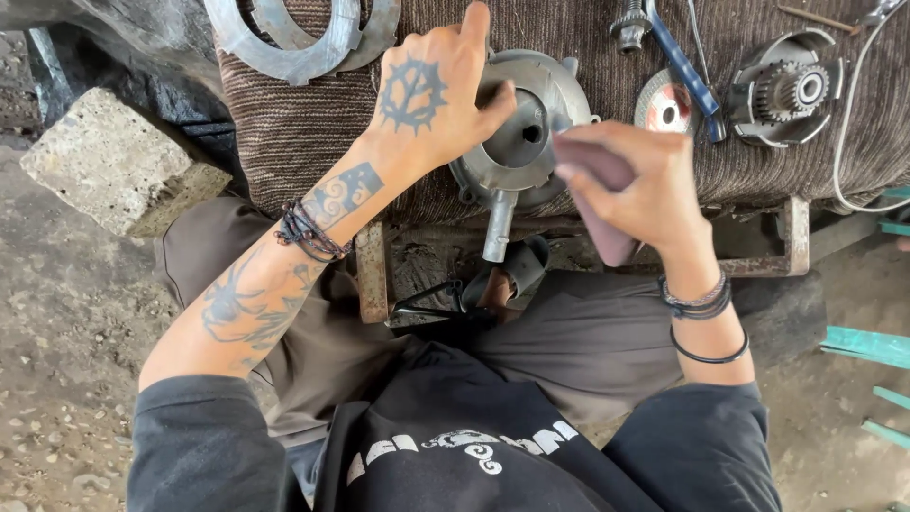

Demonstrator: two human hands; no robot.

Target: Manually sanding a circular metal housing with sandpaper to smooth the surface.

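The grip of the left hand (441,90) is closed on a round grey metal housing (521,133): the thumb presses on its inner face near the dark centre hole, and the fingers reach over its far rim. The grip of the right hand (635,185) is closed on a folded strip of reddish-brown sandpaper (597,194), pinched between thumb and fingers, with the upper end of the strip touching the right side of the housing and the lower end hanging below the hand.

The housing lies at the near edge of the desk (294,133), which is covered with a brown ribbed cloth, and a short metal shaft (498,228) juts from the housing toward the person, out past the desk's edge. Both wrists wear dark cord bracelets, and the sleeves are pushed up to the elbows.

On the cloth, at the far left, lie flat grey metal rings (294,38), overlapping each other. To the right of the housing, just beside the right hand, lies a small round grinding disc (664,104). A blue-handled tool (682,66) lies next to the disc, and further right sits a gear assembly (787,90) in a round metal cover. A white cable (848,123) curves along the right edge. A concrete block (109,161) rests on the ground left of the desk.
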